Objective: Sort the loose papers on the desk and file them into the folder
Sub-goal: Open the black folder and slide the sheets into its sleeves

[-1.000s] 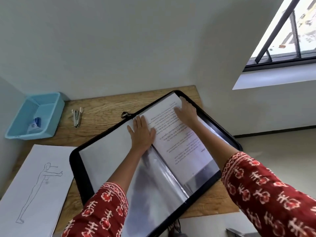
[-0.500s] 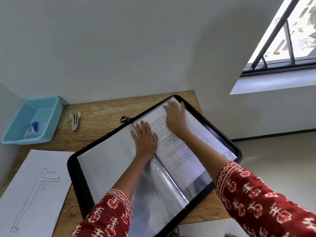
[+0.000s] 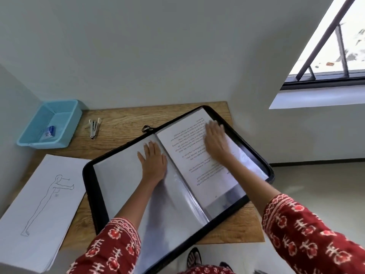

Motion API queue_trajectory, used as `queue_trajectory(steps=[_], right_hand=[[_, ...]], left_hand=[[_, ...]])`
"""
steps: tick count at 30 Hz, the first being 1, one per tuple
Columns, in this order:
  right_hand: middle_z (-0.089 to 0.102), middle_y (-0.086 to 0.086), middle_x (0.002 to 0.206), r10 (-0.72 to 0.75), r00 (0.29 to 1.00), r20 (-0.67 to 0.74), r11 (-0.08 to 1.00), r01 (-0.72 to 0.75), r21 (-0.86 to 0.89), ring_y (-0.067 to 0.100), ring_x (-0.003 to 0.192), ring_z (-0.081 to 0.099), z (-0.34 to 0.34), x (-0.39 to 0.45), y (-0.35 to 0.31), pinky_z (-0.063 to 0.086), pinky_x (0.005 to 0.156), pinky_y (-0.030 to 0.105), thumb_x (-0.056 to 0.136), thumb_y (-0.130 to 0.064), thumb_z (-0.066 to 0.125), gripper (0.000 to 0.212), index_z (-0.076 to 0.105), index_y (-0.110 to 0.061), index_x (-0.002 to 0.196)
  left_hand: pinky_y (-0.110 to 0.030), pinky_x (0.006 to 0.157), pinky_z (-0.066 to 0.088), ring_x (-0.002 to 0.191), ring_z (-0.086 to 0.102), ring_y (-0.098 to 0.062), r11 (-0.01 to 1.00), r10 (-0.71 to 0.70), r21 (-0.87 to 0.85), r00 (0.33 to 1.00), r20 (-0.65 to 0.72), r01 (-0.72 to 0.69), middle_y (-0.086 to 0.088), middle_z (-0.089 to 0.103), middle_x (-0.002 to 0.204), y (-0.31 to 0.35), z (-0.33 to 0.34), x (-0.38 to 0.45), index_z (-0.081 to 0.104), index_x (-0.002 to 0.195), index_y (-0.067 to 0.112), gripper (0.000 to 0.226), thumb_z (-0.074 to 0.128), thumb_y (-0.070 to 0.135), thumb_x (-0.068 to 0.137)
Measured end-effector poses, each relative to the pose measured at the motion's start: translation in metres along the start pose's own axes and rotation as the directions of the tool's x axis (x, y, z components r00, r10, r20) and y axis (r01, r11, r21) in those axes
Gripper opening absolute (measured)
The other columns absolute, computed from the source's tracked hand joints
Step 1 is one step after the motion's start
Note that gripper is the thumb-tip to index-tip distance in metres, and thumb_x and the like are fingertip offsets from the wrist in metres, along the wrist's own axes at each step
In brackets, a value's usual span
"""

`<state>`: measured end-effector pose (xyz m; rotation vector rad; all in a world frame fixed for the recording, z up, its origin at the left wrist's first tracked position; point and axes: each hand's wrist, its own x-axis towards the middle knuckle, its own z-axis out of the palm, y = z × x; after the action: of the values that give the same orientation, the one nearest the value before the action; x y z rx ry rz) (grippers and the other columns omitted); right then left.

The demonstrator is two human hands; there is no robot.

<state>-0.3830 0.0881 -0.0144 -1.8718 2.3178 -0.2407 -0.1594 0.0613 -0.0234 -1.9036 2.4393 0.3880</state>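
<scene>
We see the folder (image 3: pixel 88 175), black-rimmed with a zipper edge, lying open and skewed across the wooden desk (image 3: pixel 122 119). Its near corner hangs past the desk's front edge; its far right side overhangs the desk's right edge, close to the wall.

Left hand (image 3: pixel 153 161): flat, fingers straight and close together, palm pressed on the clear sleeve of the left page, just beside the spine.

Right hand (image 3: pixel 216 141): laid flat on the printed sheet (image 3: pixel 189 153) in the right-hand sleeve, fingers extended toward the far corner. It is motion-blurred; we cannot tell how far the fingers are spread.

The printed sheet sits in the right half, its text upside down to us, its near edge short of the sleeve's bottom.

Stack of loose papers (image 3: pixel 29 204) at the desk's left, top sheet bearing a line drawing of a standing figure; its near-left corner runs out of frame. A narrow strip of bare wood separates it from the folder's left rim.

Far left corner: blue tray (image 3: pixel 65 123) against the wall, a small blue-and-white item inside. Near it a staple remover (image 3: pixel 94 126), well apart from the folder. Open wood lies between tray, staple remover and the folder's far edge.
</scene>
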Motion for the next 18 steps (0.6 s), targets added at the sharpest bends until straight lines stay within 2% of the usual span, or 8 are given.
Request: queue_trajectory(steps=[3, 6, 9, 13, 16, 18], right_hand=[[-0.009, 0.011, 0.158, -0.173, 0.983, 0.07, 0.985, 0.171, 0.031, 0.026, 0.146, -0.01, 0.011, -0.027, -0.039, -0.011, 0.115, 0.037, 0.103, -0.025, 0.021, 0.057, -0.001, -0.003, 0.15], [-0.008, 0.012, 0.159, -0.228, 0.963, 0.146, 0.974, 0.226, 0.031, 0.023, 0.146, -0.011, 0.019, -0.054, -0.043, -0.013, 0.115, 0.035, 0.104, -0.03, 0.017, 0.055, -0.001, -0.006, 0.151], [-0.003, 0.01, 0.159, -0.192, 0.974, 0.119, 0.98, 0.184, 0.069, 0.022, 0.147, -0.009, 0.017, -0.075, -0.005, -0.012, 0.117, 0.034, 0.104, -0.035, 0.016, 0.056, 0.003, -0.009, 0.151], [0.0, 0.012, 0.159, -0.073, 0.991, 0.108, 0.996, 0.067, 0.06, 0.024, 0.147, -0.005, 0.003, -0.093, 0.051, -0.01, 0.117, 0.035, 0.096, -0.041, 0.005, 0.066, 0.004, -0.006, 0.151], [0.003, 0.02, 0.158, 0.036, 0.998, 0.061, 0.998, -0.039, 0.053, 0.033, 0.146, -0.002, -0.001, -0.101, 0.041, -0.004, 0.119, 0.044, 0.102, -0.022, 0.02, 0.054, 0.007, 0.001, 0.149], [0.001, 0.023, 0.157, -0.002, 1.0, 0.027, 0.999, 0.001, 0.048, 0.035, 0.146, -0.004, 0.001, -0.11, 0.018, -0.006, 0.118, 0.044, 0.099, -0.01, 0.025, 0.055, 0.005, 0.001, 0.15]], left_hand=[[-0.053, 0.114, -0.001, 0.145, -0.003, -0.03, 0.996, 0.083, -0.023, 0.996, -0.02, -0.083, -0.014, 0.001, 0.157, 0.033, 0.002, -0.018, 0.006, 0.149, 0.004, 0.057, 0.022, 0.03, 0.102], [-0.052, 0.114, -0.002, 0.145, -0.003, -0.027, 0.988, 0.153, -0.01, 0.988, -0.004, -0.153, -0.012, 0.001, 0.158, 0.061, 0.014, -0.05, 0.007, 0.15, 0.007, 0.057, 0.023, 0.034, 0.102], [-0.052, 0.114, -0.001, 0.146, 0.0, -0.026, 0.989, 0.136, 0.055, 0.991, -0.007, -0.135, -0.013, 0.003, 0.158, 0.062, 0.024, -0.071, 0.005, 0.149, 0.005, 0.057, 0.021, 0.031, 0.102], [-0.052, 0.114, 0.002, 0.145, 0.001, -0.027, 0.998, 0.045, 0.052, 0.999, 0.009, -0.046, -0.015, 0.006, 0.157, 0.054, 0.022, -0.089, 0.006, 0.149, 0.002, 0.055, 0.02, 0.028, 0.102], [-0.053, 0.114, 0.002, 0.145, 0.0, -0.029, 1.0, -0.007, -0.003, 1.0, 0.016, 0.007, -0.015, 0.004, 0.157, 0.067, 0.025, -0.108, 0.006, 0.148, 0.001, 0.056, 0.021, 0.028, 0.102], [-0.054, 0.113, 0.001, 0.145, 0.0, -0.03, 0.999, 0.018, -0.033, 1.0, 0.025, -0.017, -0.014, 0.003, 0.157, 0.081, 0.03, -0.121, 0.005, 0.149, 0.002, 0.056, 0.019, 0.03, 0.102]])
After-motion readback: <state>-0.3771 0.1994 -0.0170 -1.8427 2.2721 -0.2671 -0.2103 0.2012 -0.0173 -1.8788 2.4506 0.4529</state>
